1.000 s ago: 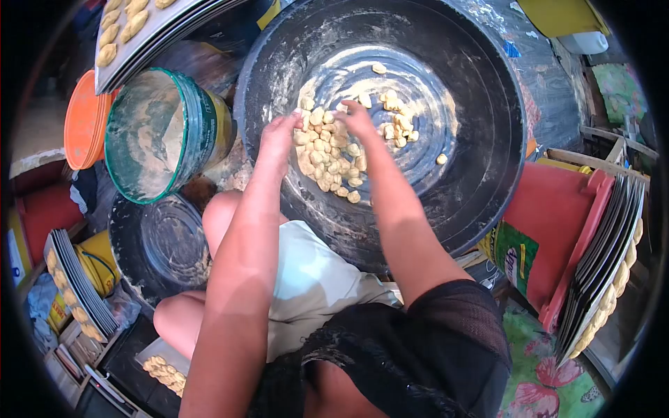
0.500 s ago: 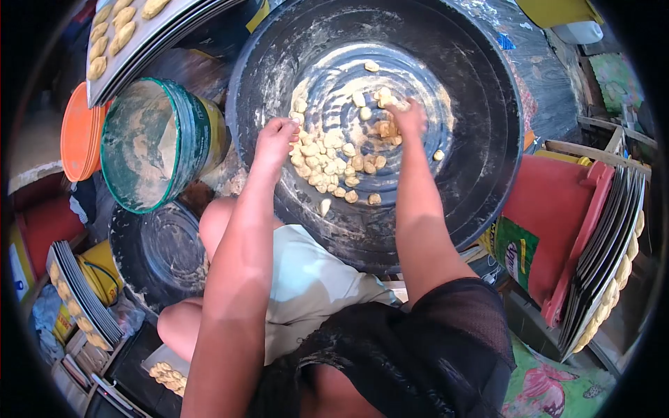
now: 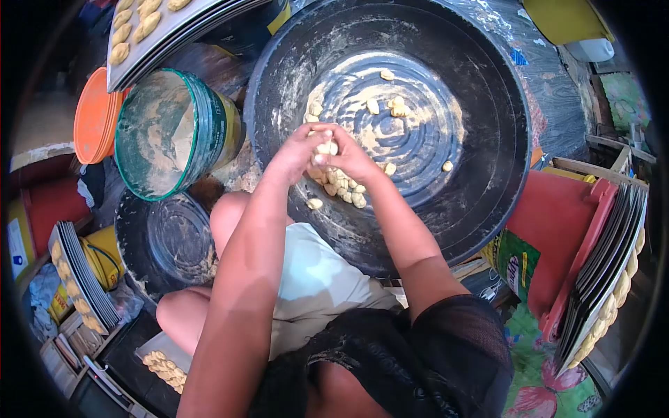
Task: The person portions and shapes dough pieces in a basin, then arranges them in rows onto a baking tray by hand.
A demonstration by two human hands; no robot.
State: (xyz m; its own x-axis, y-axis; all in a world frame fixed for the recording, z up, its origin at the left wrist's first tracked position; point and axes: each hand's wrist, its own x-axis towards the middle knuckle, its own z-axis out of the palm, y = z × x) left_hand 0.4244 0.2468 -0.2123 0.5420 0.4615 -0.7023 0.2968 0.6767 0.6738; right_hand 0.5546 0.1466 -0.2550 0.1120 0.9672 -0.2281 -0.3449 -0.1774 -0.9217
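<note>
**Right hand (image 3: 354,159) back from the far side of the black basin (image 3: 488,160), now meeting the left hand (image 3: 296,152)**

Since half a second ago, the right hand has swung from the cluster right of the basin's middle to the near left, and the left hand has edged inward to join it. Most of that cluster has gone from its spot.

From my end, the black basin is the largest thing in view, its floor streaked with pale powder. To its right I have a red bin (image 3: 561,230), with a stack of trays (image 3: 605,272) leaning beside it and braided dough along the outermost one. On the left stands a green-rimmed bucket (image 3: 152,132), with a smaller black tub (image 3: 167,230) just below it and an orange bucket (image 3: 94,115) beyond.

I have both hands cupped close together, fingers curled narrowly around a few dough pieces (image 3: 326,148). More dough pieces lie heaped in the basin directly under and beside the hands. Smallest of all, a few strays are scattered around the basin floor: one loose piece (image 3: 447,166) sits well apart on the right, another (image 3: 314,203) near the heap.
</note>
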